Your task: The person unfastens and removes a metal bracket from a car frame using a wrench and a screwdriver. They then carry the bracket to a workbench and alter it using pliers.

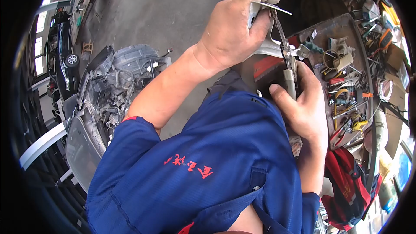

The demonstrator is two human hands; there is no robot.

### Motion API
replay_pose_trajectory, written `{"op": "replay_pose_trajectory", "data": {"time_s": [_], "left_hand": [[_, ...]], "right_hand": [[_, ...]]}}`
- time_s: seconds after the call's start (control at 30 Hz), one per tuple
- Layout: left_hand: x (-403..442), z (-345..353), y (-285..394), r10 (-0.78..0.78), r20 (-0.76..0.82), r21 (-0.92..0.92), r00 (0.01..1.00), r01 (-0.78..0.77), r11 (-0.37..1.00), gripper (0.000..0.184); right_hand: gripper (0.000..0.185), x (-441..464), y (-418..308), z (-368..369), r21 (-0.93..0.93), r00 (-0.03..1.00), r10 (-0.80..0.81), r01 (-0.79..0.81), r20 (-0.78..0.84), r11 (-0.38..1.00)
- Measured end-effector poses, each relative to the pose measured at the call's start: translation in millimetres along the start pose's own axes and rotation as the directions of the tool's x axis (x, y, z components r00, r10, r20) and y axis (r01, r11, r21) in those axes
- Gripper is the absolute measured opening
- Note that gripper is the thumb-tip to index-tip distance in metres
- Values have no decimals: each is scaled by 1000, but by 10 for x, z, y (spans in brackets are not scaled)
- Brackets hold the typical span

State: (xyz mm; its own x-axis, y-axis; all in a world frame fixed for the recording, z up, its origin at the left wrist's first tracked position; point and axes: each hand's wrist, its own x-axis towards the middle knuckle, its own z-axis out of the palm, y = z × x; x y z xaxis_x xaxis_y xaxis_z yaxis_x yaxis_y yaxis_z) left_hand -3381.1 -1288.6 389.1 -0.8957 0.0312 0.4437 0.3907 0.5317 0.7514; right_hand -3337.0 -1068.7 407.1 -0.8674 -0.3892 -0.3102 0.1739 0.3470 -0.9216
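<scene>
My left hand is closed around a bent sheet-metal bracket, with thumb and fingers on either side of it. A hole shows in the bracket's near face, and a thin flat flange sticks out to the right. Lower right, my right hand wraps round the handles of a pair of pliers. The long jaws of the pliers reach up to the bracket's edge by my left thumb; whether they grip it I cannot tell. Behind the pliers a silvery curved metal piece is partly hidden.
To my right stands a metal tool tray heaped with screwdrivers, pliers and other hand tools. A red and dark jacket hangs below it. On my left is a car front with its engine parts exposed. A dark car stands farther off.
</scene>
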Motion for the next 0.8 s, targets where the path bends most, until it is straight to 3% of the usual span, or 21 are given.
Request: {"op": "replay_pose_trajectory", "data": {"time_s": [0.03,0.13,0.8], "left_hand": [[2,12,-22,69,-21,52,997,-68,996,24],[-6,-17,30,-12,14,112,1000,11,994,25],[-35,-47,-27,77,27,151,997,-80,985,24]], "right_hand": [[35,2,-10,-14,-3,1000,-5,5,-5,1000],[35,-21,-68,-40,-44,1000,11,-11,1,999],[26,11,2,8,9,999,42,-42,13,999]]}}
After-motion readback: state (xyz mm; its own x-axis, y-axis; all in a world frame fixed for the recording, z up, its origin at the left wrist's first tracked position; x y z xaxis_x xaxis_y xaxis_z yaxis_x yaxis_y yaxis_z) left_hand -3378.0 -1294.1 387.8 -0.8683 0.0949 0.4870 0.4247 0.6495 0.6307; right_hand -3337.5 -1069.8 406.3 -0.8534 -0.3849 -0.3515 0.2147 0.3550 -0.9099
